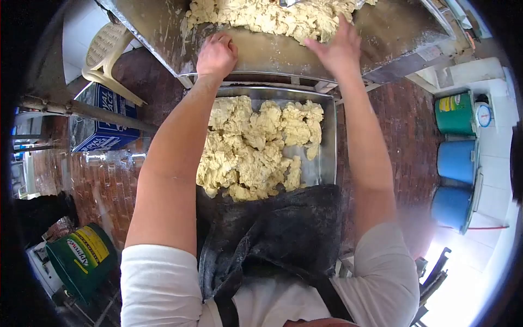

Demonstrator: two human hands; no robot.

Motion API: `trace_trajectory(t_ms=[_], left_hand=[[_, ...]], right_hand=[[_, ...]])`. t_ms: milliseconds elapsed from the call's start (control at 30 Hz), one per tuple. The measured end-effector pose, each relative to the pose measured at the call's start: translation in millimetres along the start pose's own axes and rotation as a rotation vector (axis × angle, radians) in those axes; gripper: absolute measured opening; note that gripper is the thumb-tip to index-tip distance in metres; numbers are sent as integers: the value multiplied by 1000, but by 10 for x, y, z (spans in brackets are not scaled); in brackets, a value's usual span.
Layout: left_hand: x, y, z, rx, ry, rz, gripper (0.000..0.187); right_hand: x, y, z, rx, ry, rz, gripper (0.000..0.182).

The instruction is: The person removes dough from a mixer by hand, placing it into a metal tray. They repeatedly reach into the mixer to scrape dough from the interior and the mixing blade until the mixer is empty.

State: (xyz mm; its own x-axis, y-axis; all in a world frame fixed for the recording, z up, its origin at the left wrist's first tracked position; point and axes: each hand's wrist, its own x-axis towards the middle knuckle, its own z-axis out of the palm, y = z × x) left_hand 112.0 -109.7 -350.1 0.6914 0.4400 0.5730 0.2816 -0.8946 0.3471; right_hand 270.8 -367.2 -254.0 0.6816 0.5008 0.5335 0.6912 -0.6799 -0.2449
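Pale yellow dough point(261, 15) lies in a rough heap on the metal work table point(267, 52) at the top. My left hand point(217, 53) rests near the table's front edge, its fingers curled in; whether anything is inside them is hidden. At the right end of the heap is my right hand point(340, 46), thumb and fingers spread, touching or just beside the dough. Below the table edge, a metal tray point(328, 136) holds more torn lumps of dough point(253, 144). A metal tool point(287, 2) shows partly at the top edge, in the heap.
A black apron point(267, 234) covers the tray's near end. Left are a plastic chair point(109, 49), a blue box point(111, 117), a metal pole point(81, 109) and a green bucket point(81, 261). Green point(455, 113) and blue point(456, 161) buckets line the right wall.
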Motion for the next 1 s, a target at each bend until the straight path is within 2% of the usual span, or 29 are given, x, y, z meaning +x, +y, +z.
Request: trace_trajectory(t_ms=[67,133,167,233,267,300,367,500,533,567,633,667,733,800,833,900,933,1000], left_hand=[[-2,35,1,12,13,-2,21],[-8,58,-5,32,16,3,21],[-6,90,-33,32,1,0,21],[37,69,-66,43,-8,-14,21],[34,64,-67,43,-21,-13,22],[21,79,-60,37,-34,-10,22],[28,91,-64,27,-23,-8,23],[2,-8,-29,31,-13,-4,23],[16,-7,-11,22,-27,-13,23],[15,-14,3,17,-24,-9,23],[-4,-52,50,4,22,21,23],[-6,-40,64,-2,22,20,23],[-11,-45,46,11,11,5,23],[-12,12,-23,21,-20,-6,24],[-8,17,-51,34,-44,-19,24],[5,3,-36,32,-38,-11,25],[3,-4,-24,30,-32,-4,25],[-1,-13,5,29,-19,0,25]], right_hand=[[364,105,468,16,-25,39,113],[460,-32,918,-7,130,255,106],[475,66,1083,1,130,258,106],[504,187,1259,292,403,73,90],[473,144,1325,407,444,172,70],[379,60,1248,405,437,172,70],[223,-109,1024,591,245,304,60],[-35,-83,1028,548,253,197,53],[-124,-139,918,597,170,316,52],[-233,-155,777,593,175,315,52],[-437,-232,374,858,-172,513,52],[-585,-266,182,852,-171,513,52],[-887,-361,-169,966,-196,451,52],[-1175,-384,-494,981,-348,353,54],[-1315,-357,-558,983,-353,350,54],[-1520,-295,-626,706,-542,-139,62],[-1520,-269,-653,707,-542,-136,62],[-1449,-272,-718,622,-1001,-39,80]])
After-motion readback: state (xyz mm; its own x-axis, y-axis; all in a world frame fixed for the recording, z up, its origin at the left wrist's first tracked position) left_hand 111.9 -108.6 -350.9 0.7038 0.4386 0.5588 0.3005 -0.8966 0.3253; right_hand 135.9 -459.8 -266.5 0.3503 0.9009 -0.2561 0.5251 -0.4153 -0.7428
